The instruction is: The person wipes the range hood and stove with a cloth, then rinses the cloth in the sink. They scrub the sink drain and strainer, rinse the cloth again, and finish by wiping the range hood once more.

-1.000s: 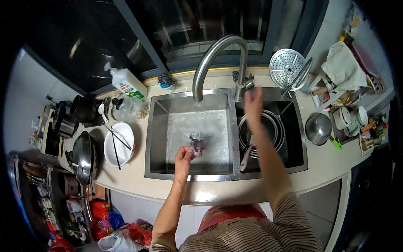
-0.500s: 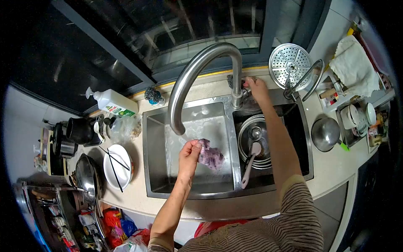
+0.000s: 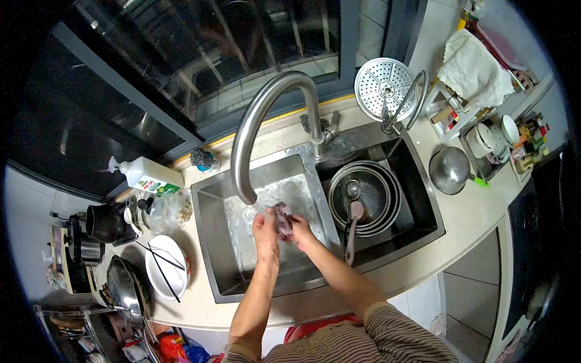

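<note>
A crumpled purple-and-white dishcloth (image 3: 282, 221) is bunched between my two hands, under the spout of the tall steel faucet (image 3: 242, 139). Its left side is gripped by my left hand (image 3: 264, 235). From the other side, the fingers of my right hand (image 3: 301, 232) close on it. Both hands are over the left sink basin (image 3: 221, 242), whose floor looks wet and sudsy. Water appears to come from the spout beside my left fingers. The faucet's lever (image 3: 333, 123) stands out to the right of its base.
Nested steel pots (image 3: 393, 202) with a ladle and a pink-handled brush (image 3: 350, 242) sit in the right basin. A white bowl (image 3: 158, 272) with chopsticks and a soap bottle (image 3: 151, 175) stand left. At right are a steel bowl (image 3: 449, 169) and a perforated steamer plate (image 3: 370, 85).
My right hand has left the faucet base and come down to the dishcloth, now held by both hands and more bunched. The view has turned and shifted slightly.
</note>
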`<action>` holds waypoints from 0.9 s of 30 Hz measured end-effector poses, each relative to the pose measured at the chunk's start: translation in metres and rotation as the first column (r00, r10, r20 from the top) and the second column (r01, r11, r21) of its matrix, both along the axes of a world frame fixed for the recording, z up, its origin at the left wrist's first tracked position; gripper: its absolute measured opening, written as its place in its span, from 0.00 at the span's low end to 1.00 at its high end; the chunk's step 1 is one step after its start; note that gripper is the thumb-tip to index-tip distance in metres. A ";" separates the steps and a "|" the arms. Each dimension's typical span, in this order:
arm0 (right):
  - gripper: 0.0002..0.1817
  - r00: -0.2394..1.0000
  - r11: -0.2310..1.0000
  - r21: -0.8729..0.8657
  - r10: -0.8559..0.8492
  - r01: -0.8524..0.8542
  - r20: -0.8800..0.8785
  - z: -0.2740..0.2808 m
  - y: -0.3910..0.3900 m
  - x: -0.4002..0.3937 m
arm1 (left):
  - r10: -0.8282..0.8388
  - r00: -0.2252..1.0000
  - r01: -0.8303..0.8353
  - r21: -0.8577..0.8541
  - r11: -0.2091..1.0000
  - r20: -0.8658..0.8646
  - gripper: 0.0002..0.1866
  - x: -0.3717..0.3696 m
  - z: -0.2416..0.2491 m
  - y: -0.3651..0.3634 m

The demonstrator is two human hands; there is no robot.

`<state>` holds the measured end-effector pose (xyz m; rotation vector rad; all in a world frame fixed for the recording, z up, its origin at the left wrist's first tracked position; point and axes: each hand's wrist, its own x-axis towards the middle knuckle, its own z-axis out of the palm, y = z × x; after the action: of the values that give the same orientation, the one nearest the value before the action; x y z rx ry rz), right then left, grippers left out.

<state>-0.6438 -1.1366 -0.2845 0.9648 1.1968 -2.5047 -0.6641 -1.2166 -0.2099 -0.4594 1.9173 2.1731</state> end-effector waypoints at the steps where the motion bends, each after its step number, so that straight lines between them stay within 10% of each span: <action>1: 0.08 0.999 0.997 0.072 -0.040 0.042 -0.031 -0.014 -0.005 -0.004 | 0.075 0.996 -0.074 -0.024 0.997 0.055 0.10 0.002 -0.019 -0.013; 3: 0.07 0.980 0.980 0.149 -0.103 0.128 -0.168 0.000 -0.009 -0.004 | 0.172 0.956 -0.138 -0.153 0.978 0.238 0.18 0.007 -0.019 -0.030; 6: 0.07 0.923 0.854 0.517 0.244 -0.059 -0.298 -0.009 -0.019 -0.012 | -0.089 0.759 -0.079 0.228 0.970 0.645 0.20 0.002 -0.015 -0.043; 10: 0.06 0.927 0.967 0.223 0.189 -0.120 -0.322 0.016 -0.025 -0.002 | -0.143 0.891 -0.088 0.474 0.876 0.431 0.18 -0.022 -0.107 -0.046; 15: 0.06 0.951 0.960 0.058 -0.260 0.273 -0.168 -0.011 -0.021 -0.012 | 0.164 0.986 -0.162 -0.062 0.985 0.027 0.13 -0.001 -0.057 -0.004; 18: 0.08 0.947 0.956 0.008 -0.290 0.294 -0.137 -0.025 -0.029 -0.011 | -0.016 0.973 -0.125 -0.591 0.797 -0.228 0.14 0.013 -0.052 0.002; 20: 0.09 0.943 0.973 0.036 -0.210 0.226 -0.257 -0.058 -0.031 -0.001 | -0.078 0.985 -0.060 -0.735 0.675 -0.152 0.13 0.014 -0.055 -0.004; 22: 0.09 0.977 0.972 0.097 -0.213 0.213 -0.011 -0.022 -0.039 0.005 | -0.060 0.993 -0.053 -0.822 0.567 -0.105 0.12 0.004 -0.089 -0.015; 24: 0.10 0.978 0.975 0.109 -0.201 0.194 0.061 -0.012 -0.037 0.004 | 0.030 0.999 -0.013 -0.392 0.920 0.037 0.13 -0.003 -0.137 -0.025; 27: 0.08 0.968 0.963 0.092 -0.248 0.252 -0.045 -0.024 -0.024 0.002 | -0.082 0.913 0.005 0.190 0.982 0.399 0.15 0.001 -0.100 -0.034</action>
<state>-0.6418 -1.1607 -0.3087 1.1698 1.2898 -2.6850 -0.6629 -1.2503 -0.3096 -0.7556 1.4762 2.0060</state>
